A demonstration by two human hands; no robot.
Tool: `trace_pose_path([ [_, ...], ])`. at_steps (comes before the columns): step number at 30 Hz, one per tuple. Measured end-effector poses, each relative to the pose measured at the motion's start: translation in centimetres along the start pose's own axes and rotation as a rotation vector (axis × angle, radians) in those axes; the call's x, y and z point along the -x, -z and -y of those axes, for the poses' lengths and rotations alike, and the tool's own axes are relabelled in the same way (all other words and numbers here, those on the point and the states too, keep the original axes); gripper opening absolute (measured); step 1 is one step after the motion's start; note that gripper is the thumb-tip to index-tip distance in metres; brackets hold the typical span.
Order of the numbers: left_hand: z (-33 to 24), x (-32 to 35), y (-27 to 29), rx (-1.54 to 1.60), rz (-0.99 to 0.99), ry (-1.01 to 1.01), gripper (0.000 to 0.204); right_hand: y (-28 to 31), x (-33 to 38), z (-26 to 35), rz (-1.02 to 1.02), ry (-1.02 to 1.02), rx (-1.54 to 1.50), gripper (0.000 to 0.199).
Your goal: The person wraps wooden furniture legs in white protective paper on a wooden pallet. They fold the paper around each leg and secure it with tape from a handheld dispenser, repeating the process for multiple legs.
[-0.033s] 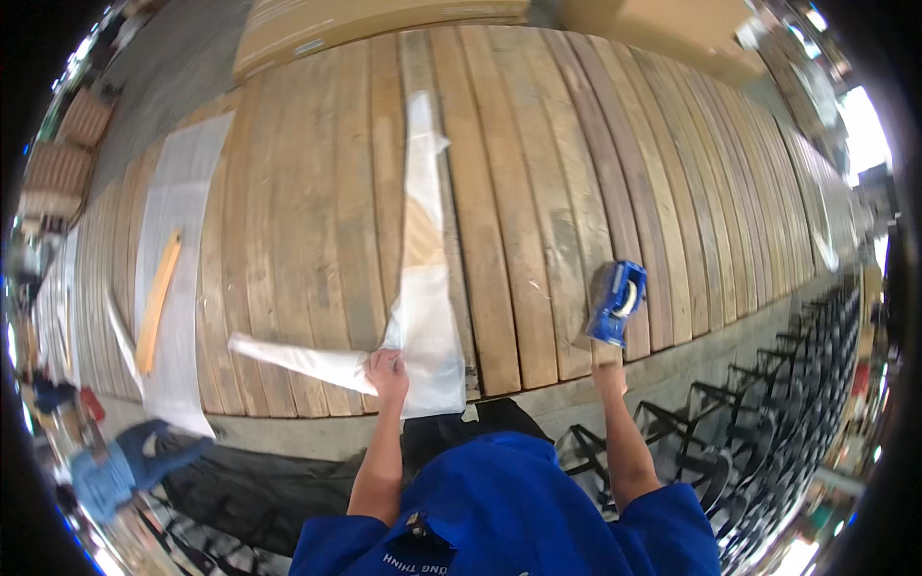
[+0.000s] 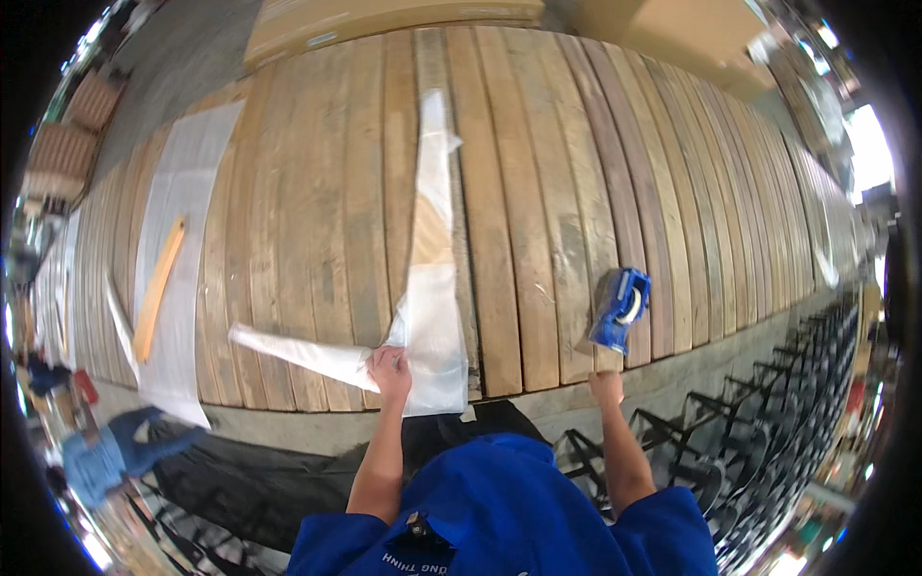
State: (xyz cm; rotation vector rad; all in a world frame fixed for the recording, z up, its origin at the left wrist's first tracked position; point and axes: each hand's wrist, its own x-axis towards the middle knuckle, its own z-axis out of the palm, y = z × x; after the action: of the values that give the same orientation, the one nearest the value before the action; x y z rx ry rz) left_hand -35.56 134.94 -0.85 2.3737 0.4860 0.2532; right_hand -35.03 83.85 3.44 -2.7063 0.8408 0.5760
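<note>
A long strip of white foam wrap (image 2: 434, 317) lies across the wooden slats, with a pale wooden piece (image 2: 432, 235) showing through its middle. From its near end, a narrow white flap (image 2: 298, 353) reaches out to the left. My left hand (image 2: 388, 370) is closed on the wrap where this flap joins it. On the right stands a blue tape dispenser (image 2: 619, 312) holding a pale roll. My right hand (image 2: 606, 387) is closed just on the near side of the dispenser, at the table's edge. Whatever its fingers hold is too small to tell.
Farther left, another white foam sheet (image 2: 182, 182) carries a curved wooden piece (image 2: 158, 288). Cardboard boxes (image 2: 384, 24) stand beyond the slatted table (image 2: 538, 192). Black metal frames (image 2: 730, 432) crowd the right side below the table. A person in blue (image 2: 101, 456) is at lower left.
My right hand has drawn slightly toward me, and a little more space shows between it and the dispenser. My left hand stays on the wrap. The whole view has shifted slightly.
</note>
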Motion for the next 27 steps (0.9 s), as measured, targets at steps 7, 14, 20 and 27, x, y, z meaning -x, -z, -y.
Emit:
trace_pose_path([
  [7, -1.8, -0.3, 1.2, 0.032, -0.083, 0.131, 0.016, -3.3, 9.7, 17.3, 0.533, 0.129, -0.776, 0.028],
  [14, -0.5, -0.4, 1.6, 0.093, -0.102, 0.043, 0.014, -7.7, 13.4, 42.8, 0.574, 0.739, 0.050, 0.044],
  [20, -0.2, -0.4, 1.9, 0.158, -0.076, 0.104, 0.013, -10.4, 14.1, 50.3, 0.450, 0.630, 0.590, 0.041],
  [27, -0.4, -0.3, 2.2, 0.181, -0.127, 0.046, 0.017, -8.2, 12.6, 48.1, 0.474, 0.630, 0.751, 0.061],
])
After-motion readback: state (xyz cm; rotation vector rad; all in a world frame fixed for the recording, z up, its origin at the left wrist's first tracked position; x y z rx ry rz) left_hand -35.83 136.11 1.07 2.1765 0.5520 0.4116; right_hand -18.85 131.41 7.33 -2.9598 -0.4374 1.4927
